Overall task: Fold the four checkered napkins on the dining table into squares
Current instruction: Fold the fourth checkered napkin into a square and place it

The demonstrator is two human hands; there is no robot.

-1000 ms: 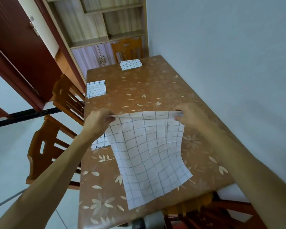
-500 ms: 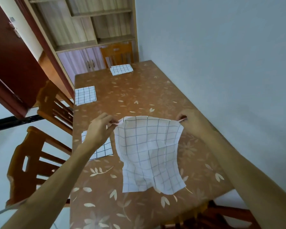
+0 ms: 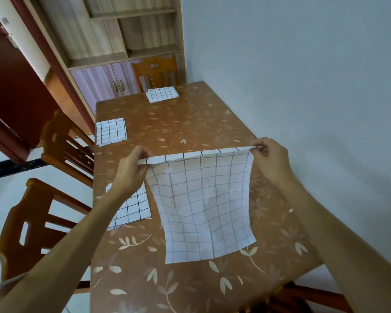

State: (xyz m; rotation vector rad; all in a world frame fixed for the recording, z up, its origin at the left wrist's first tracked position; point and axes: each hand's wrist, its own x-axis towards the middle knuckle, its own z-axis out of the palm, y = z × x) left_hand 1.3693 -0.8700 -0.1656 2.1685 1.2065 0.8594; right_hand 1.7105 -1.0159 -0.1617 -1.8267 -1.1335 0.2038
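Both hands have lifted and drawn apart since half a second ago, so the open napkin's (image 3: 203,204) top edge, slack before, now runs straight. The left hand (image 3: 131,170) pinches its left corner and the right hand (image 3: 271,159) its right corner, thumb against fingertips. The sheet hangs with its lower edge lying on the dining table (image 3: 190,123). Three folded napkins (image 3: 110,131) lie further off. A clean fold likely needs the edge kept taut, carried down to the near edge, with corners and grid lines matched before the crease is pressed.

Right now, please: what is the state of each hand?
Left hand: pinches one top corner of the unfolded napkin.
Right hand: pinches the other top corner.
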